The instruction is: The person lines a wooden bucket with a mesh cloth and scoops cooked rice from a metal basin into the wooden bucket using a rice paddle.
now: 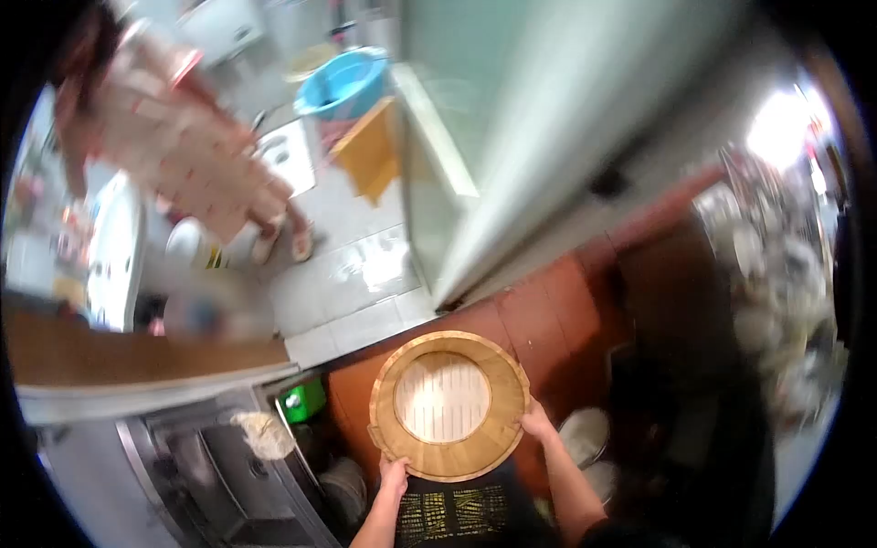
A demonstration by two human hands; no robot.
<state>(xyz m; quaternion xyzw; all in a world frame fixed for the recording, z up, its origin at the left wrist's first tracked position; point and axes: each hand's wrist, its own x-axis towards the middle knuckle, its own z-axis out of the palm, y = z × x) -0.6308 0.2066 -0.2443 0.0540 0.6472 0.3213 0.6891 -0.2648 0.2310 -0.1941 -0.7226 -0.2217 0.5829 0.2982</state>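
Note:
A round wooden tub (507, 391) with a pale slatted bottom is held in front of my body, its opening facing up. On its lower left rim, my left hand (394, 475) is closed round the edge. My right hand (537, 421) grips the right side of the rim. Inside the tub only the light slatted base (442, 398) shows. Below the tub is dark clothing with a yellow pattern (452, 513).
A person (169, 137) in a pale patterned garment stands in the tiled room at the upper left, near a blue basin (343, 84). A metal sink (247, 475) with a cloth (263, 435) is at lower left. A door frame (539, 173) rises ahead; a cluttered rack (767, 247) stands right.

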